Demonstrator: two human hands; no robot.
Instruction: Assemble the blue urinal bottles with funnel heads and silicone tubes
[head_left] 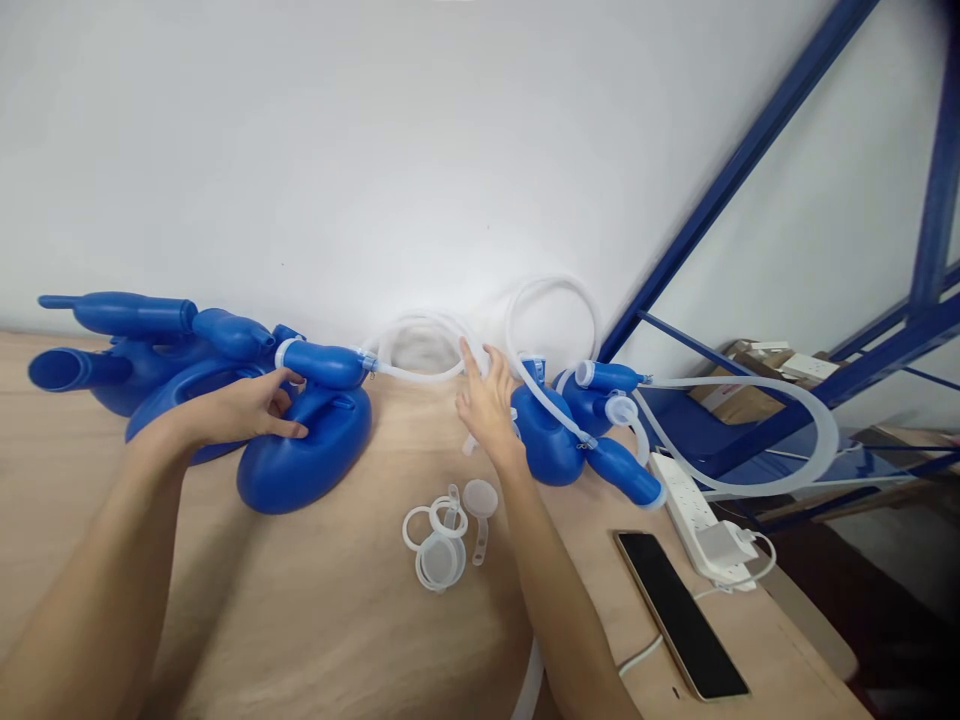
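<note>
My left hand (259, 408) grips a blue plastic bottle (300, 470), thumb on its rounded body and fingers curled behind it. On top of this bottle lies a blue sleeve-like neck piece (326, 366) with a white ring at one end. From its other end a clear hose (420, 376) loops towards the wall. My right hand (486, 395) is beside that hose with its fingers apart; whether it touches the hose I cannot tell. Below it on the table are translucent caps with straps (480, 500) and white rings (417, 528).
More blue bottles (142, 375) stand at the left. To the right are other blue bottles (551, 440) with coiled hoses. A phone (679, 612) and a white power strip (694, 515) lie near the right edge. Beyond is a blue metal rack (739, 180).
</note>
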